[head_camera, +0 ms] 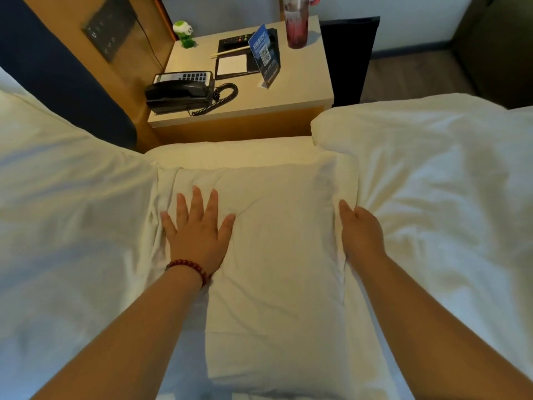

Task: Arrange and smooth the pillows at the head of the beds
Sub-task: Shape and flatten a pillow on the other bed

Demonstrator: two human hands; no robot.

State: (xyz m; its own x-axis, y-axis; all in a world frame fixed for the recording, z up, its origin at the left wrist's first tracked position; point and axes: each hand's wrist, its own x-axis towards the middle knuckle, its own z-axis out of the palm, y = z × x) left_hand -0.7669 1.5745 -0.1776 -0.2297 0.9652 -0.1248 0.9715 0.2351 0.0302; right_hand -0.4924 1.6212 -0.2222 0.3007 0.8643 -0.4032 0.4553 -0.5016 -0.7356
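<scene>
Head view: the left grip [199, 235], a bare hand, lies flat with its fingers spread, palm pressing on the left part of the pillow [274, 249]. A bracelet of red beads [187, 268] circles its wrist. The right grip [360, 229] sits at that pillow's right edge, in the fold where it meets the white bedding [432, 183]. Its fingertips are sunk in cloth, so I cannot tell whether they pinch the edge or only push.

The pillow is white and creased, with a flat border along both sides. It lies lengthwise on the bed, reaching from near the camera to the bed's edge by the table [288, 90]. A fuller pillow [72, 197] lies on its left, beside the dark blue headboard [57, 82]. That makes two pillows; the mound on the right could be a third or a duvet.

On the table stand:
- one black telephone [178, 93] with a coiled cord
- one remote control [233, 40]
- one pencil [230, 51]
- one blue card stand [265, 56] printed with a QR code
- one green-and-white toy [184, 33]
- one clear tumbler [297, 24], tinted red below, contents unclear
- one dark tray [219, 69] holding a single white notepad [232, 64]
</scene>
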